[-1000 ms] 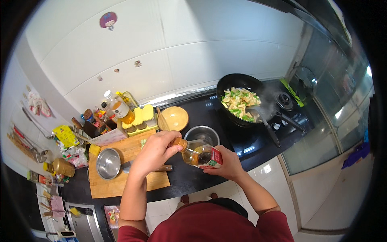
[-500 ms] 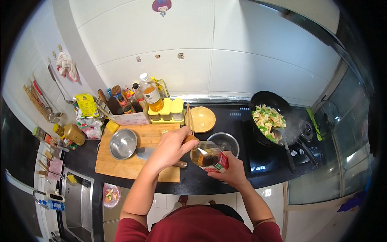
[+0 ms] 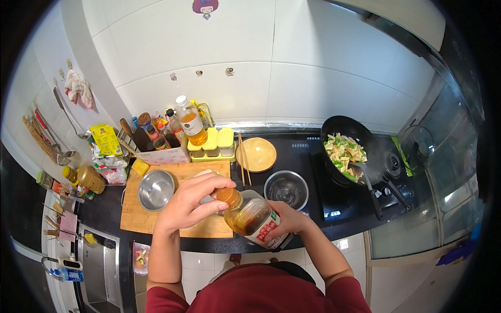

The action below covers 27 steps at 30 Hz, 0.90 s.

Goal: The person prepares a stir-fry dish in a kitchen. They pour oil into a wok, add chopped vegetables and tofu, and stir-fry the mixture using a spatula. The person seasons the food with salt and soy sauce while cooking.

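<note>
My right hand (image 3: 284, 221) is wrapped round a clear glass jar (image 3: 248, 213) with a red, white and green label and dark contents. The jar tilts, its neck toward the left. On its mouth sits an orange-brown cap (image 3: 228, 196), pinched between the thumb and fingers of my left hand (image 3: 197, 198). Whether the cap is screwed tight I cannot tell. Beneath my left hand lies a wooden cutting board (image 3: 133, 214) bearing a steel bowl (image 3: 156, 190). Behind the jar stands a second metal bowl (image 3: 286, 190).
Chopsticks (image 3: 243, 159) lean on a yellowish plate (image 3: 259, 155). At right, a black wok (image 3: 334, 125) holds food with a spatula (image 3: 371, 195). Sauce bottles (image 3: 151, 130), yellow-lidded containers (image 3: 211, 140) and an oil bottle (image 3: 191, 125) line the back left. A sink (image 3: 102, 266) is at the left.
The cap, held beside the uncovered mouth before, is now on the jar. Both hands and the jar have come nearer my body and a little left. The steel bowl behind shows more fully.
</note>
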{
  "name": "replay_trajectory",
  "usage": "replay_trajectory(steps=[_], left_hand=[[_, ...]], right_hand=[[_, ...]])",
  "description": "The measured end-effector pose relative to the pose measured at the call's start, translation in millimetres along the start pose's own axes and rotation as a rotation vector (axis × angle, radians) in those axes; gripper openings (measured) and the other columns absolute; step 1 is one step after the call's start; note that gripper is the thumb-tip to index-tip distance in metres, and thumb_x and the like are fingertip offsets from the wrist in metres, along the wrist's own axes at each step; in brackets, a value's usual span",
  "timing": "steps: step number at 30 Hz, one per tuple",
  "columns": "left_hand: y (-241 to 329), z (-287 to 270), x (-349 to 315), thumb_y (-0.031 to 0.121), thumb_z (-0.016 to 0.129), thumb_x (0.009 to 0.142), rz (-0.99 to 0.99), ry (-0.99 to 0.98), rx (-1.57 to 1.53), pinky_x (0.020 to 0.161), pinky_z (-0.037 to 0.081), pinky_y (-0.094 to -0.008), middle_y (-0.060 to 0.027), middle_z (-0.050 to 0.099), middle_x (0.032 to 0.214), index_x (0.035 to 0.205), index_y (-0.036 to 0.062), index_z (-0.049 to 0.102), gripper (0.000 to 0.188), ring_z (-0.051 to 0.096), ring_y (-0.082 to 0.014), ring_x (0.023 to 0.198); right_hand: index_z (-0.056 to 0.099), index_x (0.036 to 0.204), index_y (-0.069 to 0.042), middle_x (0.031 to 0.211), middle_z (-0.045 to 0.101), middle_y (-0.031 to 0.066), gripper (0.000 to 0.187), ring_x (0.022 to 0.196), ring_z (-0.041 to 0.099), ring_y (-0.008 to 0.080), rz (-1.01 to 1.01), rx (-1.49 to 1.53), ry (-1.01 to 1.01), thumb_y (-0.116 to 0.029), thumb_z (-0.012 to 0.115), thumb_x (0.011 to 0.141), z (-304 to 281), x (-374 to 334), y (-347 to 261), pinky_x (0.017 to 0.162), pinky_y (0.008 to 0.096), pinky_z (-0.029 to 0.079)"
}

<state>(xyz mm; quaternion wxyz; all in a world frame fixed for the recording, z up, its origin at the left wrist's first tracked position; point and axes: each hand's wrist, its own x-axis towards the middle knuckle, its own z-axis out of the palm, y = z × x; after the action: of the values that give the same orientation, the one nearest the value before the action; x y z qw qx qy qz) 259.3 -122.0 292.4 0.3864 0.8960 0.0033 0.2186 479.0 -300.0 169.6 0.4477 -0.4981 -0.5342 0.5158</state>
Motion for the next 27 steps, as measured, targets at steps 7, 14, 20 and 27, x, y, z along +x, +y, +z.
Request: replay_trajectory(steps=[7, 14, 20, 27], left_hand=[[-16.8, 4.9, -14.8, 0.031, 0.084, 0.072, -0.078, 0.292, 0.214, 0.07, 0.05, -0.0356, -0.0151, 0.062, 0.085, 0.095, 0.0023, 0.057, 0.045, 0.064, -0.0298, 0.079], [-37.5, -35.2, -29.0, 0.031, 0.077, 0.078, -0.143, 0.389, 0.315, 0.059, 0.047, -0.039, -0.0137, 0.059, 0.071, 0.09, 0.0038, 0.056, 0.037, 0.061, -0.0344, 0.064], [-39.3, -70.9, -28.3, 0.027, 0.072, 0.08, -0.137, 0.396, 0.205, 0.06, 0.044, -0.0337, -0.01, 0.054, 0.071, 0.088, 0.0036, 0.054, 0.03, 0.055, -0.0255, 0.063], [-68.5, -125.8, 0.1, 0.024, 0.072, 0.082, -0.044, 0.544, 0.577, 0.061, 0.046, -0.0389, -0.0164, 0.054, 0.071, 0.088, 0.0023, 0.055, 0.028, 0.056, -0.0333, 0.065]], right_hand=[[0.058, 0.116, -0.005, 0.1, 0.068, 0.0059, 0.07, 0.092, 0.062, 0.0114, -0.024, -0.238, 0.071, -0.028, 0.091, 0.059, 22.3, 42.7, -11.8, 0.085, 0.0299, 0.049], [0.057, 0.122, -0.002, 0.103, 0.069, 0.0066, 0.074, 0.092, 0.064, 0.0129, -0.092, 0.052, -0.072, -0.026, 0.091, 0.06, 44.6, 108.3, -2.3, 0.085, 0.0312, 0.051], [0.053, 0.129, -0.002, 0.112, 0.067, 0.0071, 0.078, 0.098, 0.064, 0.0135, 0.028, 0.235, -0.266, -0.024, 0.091, 0.064, 48.2, 149.7, -10.5, 0.087, 0.0313, 0.052], [0.036, 0.149, -0.003, 0.132, 0.06, 0.0124, 0.085, 0.124, 0.054, 0.0209, -0.206, -0.238, 0.203, -0.015, 0.081, 0.078, 46.7, 130.5, -7.6, 0.108, 0.0381, 0.04]])
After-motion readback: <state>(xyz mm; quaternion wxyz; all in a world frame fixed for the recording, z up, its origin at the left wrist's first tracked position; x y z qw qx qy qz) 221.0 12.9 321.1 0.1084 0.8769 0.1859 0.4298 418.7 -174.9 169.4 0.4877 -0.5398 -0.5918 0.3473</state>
